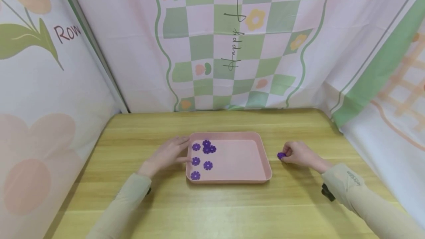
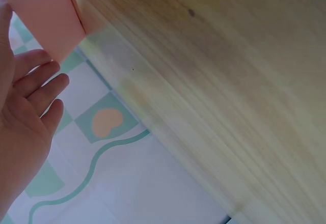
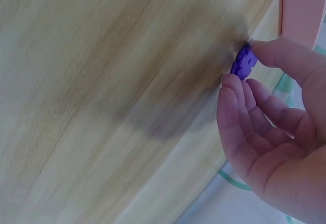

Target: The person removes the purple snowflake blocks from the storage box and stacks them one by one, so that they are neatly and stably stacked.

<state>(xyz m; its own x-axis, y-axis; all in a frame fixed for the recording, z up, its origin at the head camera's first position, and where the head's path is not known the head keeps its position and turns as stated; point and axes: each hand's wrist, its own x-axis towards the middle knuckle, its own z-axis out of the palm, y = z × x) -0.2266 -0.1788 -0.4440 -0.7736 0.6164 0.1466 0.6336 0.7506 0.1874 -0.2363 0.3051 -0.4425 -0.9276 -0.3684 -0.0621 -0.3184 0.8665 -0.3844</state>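
A shallow pink tray (image 1: 239,159) lies on the table with several purple notched, flower-shaped discs (image 1: 195,175) toward its left side. Three discs overlap in a small cluster (image 1: 208,147) near the back left. My left hand (image 1: 167,155) is at the tray's left edge, its thumb and fingers extended along the rim; in the left wrist view this hand (image 2: 33,102) has relaxed fingers beside the pink wall. Right of the tray, my right hand (image 1: 300,154) pinches one purple disc (image 1: 281,155); the right wrist view shows that disc (image 3: 243,62) between thumb and fingertips, close to the wood.
The wooden table (image 1: 232,209) extends around the tray. A checked green and white curtain (image 1: 232,47) hangs behind its back edge, with patterned cloths at the left (image 1: 36,102) and right (image 1: 391,113).
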